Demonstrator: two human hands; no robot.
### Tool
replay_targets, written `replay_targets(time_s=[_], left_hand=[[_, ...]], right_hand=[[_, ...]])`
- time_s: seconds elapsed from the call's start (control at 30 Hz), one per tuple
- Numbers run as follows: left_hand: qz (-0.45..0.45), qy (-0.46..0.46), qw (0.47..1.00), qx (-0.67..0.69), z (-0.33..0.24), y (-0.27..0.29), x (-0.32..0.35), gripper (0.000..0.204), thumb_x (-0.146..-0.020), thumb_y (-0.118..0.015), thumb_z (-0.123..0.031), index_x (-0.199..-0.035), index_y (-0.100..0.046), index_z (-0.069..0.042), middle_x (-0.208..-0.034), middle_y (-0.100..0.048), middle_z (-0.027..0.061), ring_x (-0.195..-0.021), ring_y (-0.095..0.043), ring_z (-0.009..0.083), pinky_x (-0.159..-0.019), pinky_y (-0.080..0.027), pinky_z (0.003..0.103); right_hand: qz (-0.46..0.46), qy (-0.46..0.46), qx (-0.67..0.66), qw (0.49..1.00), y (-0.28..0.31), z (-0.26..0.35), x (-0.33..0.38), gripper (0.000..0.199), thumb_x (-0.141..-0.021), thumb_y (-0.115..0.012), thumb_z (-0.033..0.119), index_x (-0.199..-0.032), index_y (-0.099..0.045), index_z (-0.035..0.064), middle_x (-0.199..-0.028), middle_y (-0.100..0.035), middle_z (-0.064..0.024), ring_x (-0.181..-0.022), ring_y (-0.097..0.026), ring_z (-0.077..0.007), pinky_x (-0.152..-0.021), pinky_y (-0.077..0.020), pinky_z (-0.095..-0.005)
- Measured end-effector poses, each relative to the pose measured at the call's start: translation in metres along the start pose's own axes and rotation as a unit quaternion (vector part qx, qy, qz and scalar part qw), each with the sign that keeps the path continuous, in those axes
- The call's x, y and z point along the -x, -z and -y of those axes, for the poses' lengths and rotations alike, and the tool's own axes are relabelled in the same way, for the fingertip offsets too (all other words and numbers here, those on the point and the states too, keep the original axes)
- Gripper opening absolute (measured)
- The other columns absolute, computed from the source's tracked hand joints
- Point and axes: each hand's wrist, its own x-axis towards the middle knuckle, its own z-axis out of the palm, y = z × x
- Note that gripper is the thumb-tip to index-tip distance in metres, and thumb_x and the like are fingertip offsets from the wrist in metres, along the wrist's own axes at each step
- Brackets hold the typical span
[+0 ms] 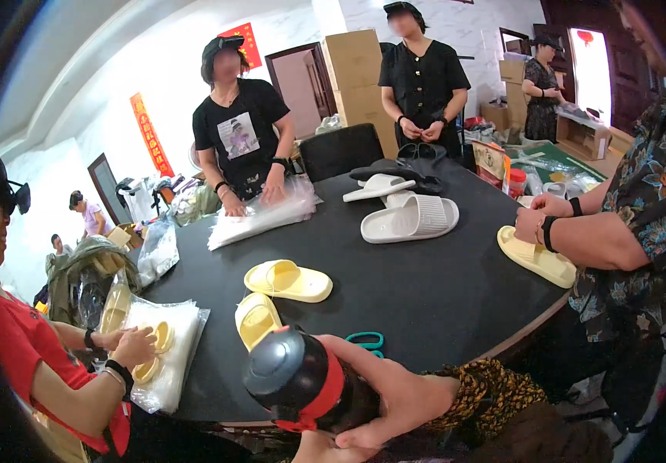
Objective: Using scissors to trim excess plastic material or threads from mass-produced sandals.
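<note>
A black bottle with a red band and a domed lid is tilted toward the left over the near table edge. My right hand, in a patterned sleeve, is closed around the bottle's body. Part of my left hand shows at the lower edge, against the bottle's underside; its fingers are hidden. Just beyond the bottle lie two yellow slippers, one on its side of the table centre and one partly behind the lid. Green-handled scissors lie beside my right hand.
On the black table, grey slippers lie toward the back. At left, a person in red handles small yellow pieces on clear bags. A person at the back touches clear bags. At right, someone stands over a yellow slipper.
</note>
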Motion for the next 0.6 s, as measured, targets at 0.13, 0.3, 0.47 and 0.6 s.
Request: replay_targets(time_s=[0.13,0.3,0.47,0.6], left_hand=[[-0.066,-0.054,0.996,0.029,0.005,0.0,0.003,0.064,-0.072,-0.073,-0.006,-0.126,-0.038,-0.001,-0.112,-0.055,0.0088,-0.102,-0.055,0.0196,-0.088,-0.045,0.033],[-0.142,-0.08,0.983,-0.086,0.01,0.001,0.005,0.06,-0.071,-0.073,0.0,-0.121,-0.04,-0.002,-0.11,-0.053,0.0097,-0.101,-0.055,0.0191,-0.087,-0.045,0.033],[-0.134,-0.044,0.987,-0.081,0.006,-0.002,0.005,0.065,-0.071,-0.073,0.0,-0.124,-0.036,-0.002,-0.115,-0.051,0.012,-0.104,-0.054,0.0209,-0.087,-0.045,0.033],[-0.153,-0.046,0.983,-0.089,-0.002,-0.005,0.003,0.068,-0.069,-0.074,-0.001,-0.125,-0.035,-0.001,-0.115,-0.051,0.0134,-0.104,-0.054,0.0217,-0.087,-0.046,0.033]], right_hand=[[-0.007,-0.004,0.043,0.999,0.0,0.003,-0.015,0.096,-0.076,-0.07,0.021,-0.142,-0.004,-0.0009,-0.138,-0.033,-0.0219,-0.129,-0.034,-0.0247,-0.107,-0.0248,-0.0339],[-0.038,0.052,0.025,0.998,-0.001,0.012,-0.029,0.096,-0.071,-0.076,0.014,-0.142,-0.012,-0.0001,-0.135,-0.035,-0.016,-0.124,-0.038,-0.0204,-0.103,-0.0297,-0.0324],[-0.053,0.017,0.1,0.993,0.0,0.021,-0.03,0.09,-0.069,-0.077,0.013,-0.14,-0.022,0.0019,-0.129,-0.042,-0.0141,-0.119,-0.045,-0.0183,-0.098,-0.0362,-0.03],[-0.026,0.021,0.116,0.993,0.008,0.03,-0.027,0.086,-0.069,-0.076,0.013,-0.138,-0.026,0.001,-0.129,-0.045,-0.0141,-0.118,-0.047,-0.0198,-0.098,-0.0373,-0.0313]])
